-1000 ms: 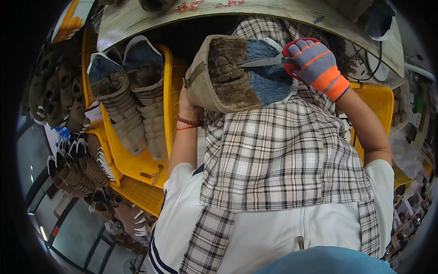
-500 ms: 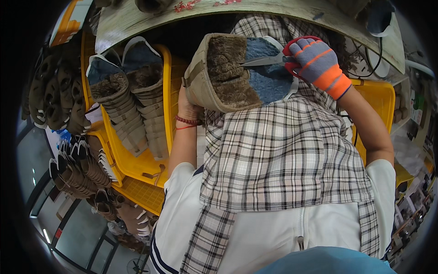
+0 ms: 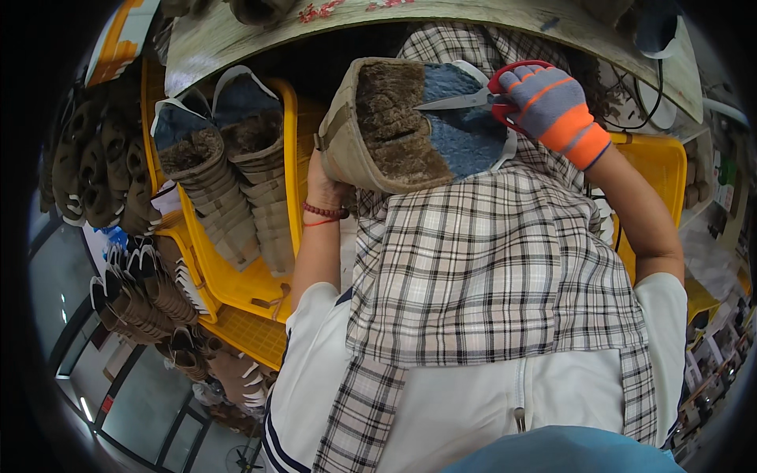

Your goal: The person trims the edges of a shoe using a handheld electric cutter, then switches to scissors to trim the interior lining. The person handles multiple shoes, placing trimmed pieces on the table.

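Observation:
A tan boot upper (image 3: pixel 394 130) is held up over my lap, its brown and blue fleece lining facing me. My left hand (image 3: pixel 325 177), bare, grips its left side from below; most of the fingers are hidden behind it. In my right hand (image 3: pixel 548 102), covered by a grey and orange glove, is a pair of scissors (image 3: pixel 465 102) with red handles. The blades point left over the lining, near the line where brown meets blue. Whether the tips touch the fleece I cannot tell.
At my left stands a yellow crate (image 3: pixel 292 181) with two nested stacks of similar boot uppers (image 3: pixel 236 189). More uppers (image 3: pixel 130 296) hang or lie farther left. A table edge (image 3: pixel 473 14) runs across the front. Another yellow crate (image 3: pixel 658 173) is at my right.
The boot upper stays nearly in place. My right hand and the scissors have shifted very slightly, with the blades looking a little wider apart.

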`<state>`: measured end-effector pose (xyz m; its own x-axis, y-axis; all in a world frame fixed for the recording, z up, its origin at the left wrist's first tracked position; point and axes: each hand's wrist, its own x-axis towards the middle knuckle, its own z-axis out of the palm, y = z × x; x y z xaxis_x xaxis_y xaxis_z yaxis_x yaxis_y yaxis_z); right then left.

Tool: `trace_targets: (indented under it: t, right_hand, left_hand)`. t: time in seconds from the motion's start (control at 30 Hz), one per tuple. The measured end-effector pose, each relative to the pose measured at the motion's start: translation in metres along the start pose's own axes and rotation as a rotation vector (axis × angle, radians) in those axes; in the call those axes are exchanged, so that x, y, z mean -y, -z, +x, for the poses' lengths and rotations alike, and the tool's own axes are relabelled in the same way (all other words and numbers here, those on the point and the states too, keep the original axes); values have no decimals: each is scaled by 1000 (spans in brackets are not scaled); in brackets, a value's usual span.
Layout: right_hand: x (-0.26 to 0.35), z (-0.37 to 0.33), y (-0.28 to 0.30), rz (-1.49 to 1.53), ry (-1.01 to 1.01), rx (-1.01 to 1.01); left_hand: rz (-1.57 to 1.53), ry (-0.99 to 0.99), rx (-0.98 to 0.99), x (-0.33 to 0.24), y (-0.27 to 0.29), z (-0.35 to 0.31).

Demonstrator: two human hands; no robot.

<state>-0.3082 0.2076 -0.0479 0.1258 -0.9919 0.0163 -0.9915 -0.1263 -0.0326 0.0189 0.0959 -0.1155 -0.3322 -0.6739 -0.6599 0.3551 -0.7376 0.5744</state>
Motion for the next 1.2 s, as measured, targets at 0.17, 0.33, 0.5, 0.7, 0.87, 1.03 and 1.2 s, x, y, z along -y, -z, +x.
trace_targets:
  t: [0.17, 0.33, 0.5, 0.7, 0.87, 1.03, 1.2]
  right_hand:
    - [5, -1, 12, 148, -65, -148]
    - [25, 7, 2, 174, -4, -85]
    - [38, 15, -11, 140, -39, 4]
    - [41, 16, -11, 94, -62, 49]
    - [41, 12, -9, 96, -75, 20]
    - [37, 7, -14, 125, -49, -32]
    - [35, 0, -4, 223, -40, -56]
  left_hand:
    - [60, 258, 62, -7, 35, 11]
    - [36, 561, 392, -25, 37, 11]
    - [298, 437, 167, -24, 17, 0]
    - [267, 225, 165, -7, 23, -6]
    - [226, 275, 108, -8, 23, -6]
    - [281, 390, 182, -17, 31, -2]
    - [225, 283, 135, -12, 33, 0]
